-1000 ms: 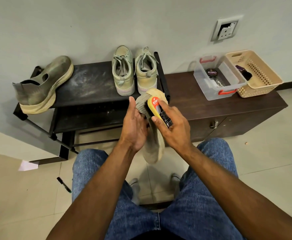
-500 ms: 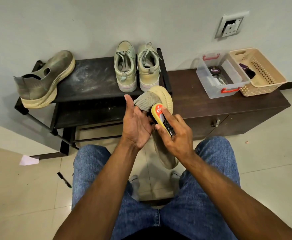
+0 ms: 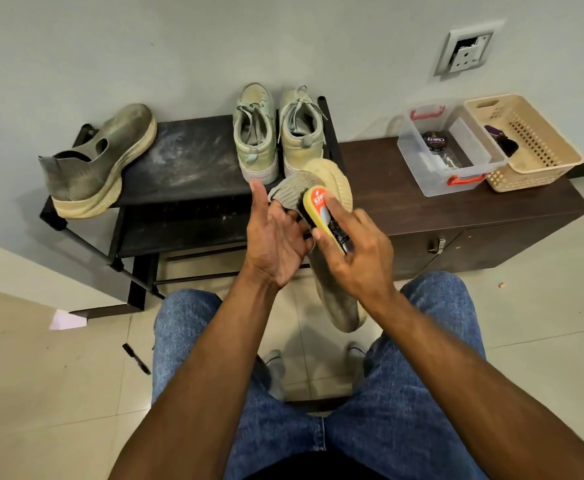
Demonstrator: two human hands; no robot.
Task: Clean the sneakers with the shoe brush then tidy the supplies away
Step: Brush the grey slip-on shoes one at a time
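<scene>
I hold a grey knit sneaker [image 3: 337, 299] with a tan sole upright above my knees. My left hand [image 3: 276, 240] grips it near the ankle opening, thumb raised. A yellow shoe brush [image 3: 321, 211] with a red and black label lies against the shoe's side, gripped by my right hand [image 3: 356, 254] with the forefinger laid along its back. The matching grey sneaker [image 3: 100, 161] rests at the left end of the black shoe rack [image 3: 186, 157]. A pair of pale green sneakers [image 3: 278, 133] stands at the rack's right end, against the wall.
A dark wooden cabinet [image 3: 491, 216] stands right of the rack. On it are a clear box [image 3: 453, 147] holding a polish tin [image 3: 433, 140] and a beige basket [image 3: 526, 143] with a dark item. A black marker [image 3: 136, 358] and a paper scrap [image 3: 67, 320] lie on the floor.
The shoe has tilted so its toe points further right and down. My right hand has slid the brush along the shoe's side. My left thumb has lifted off.
</scene>
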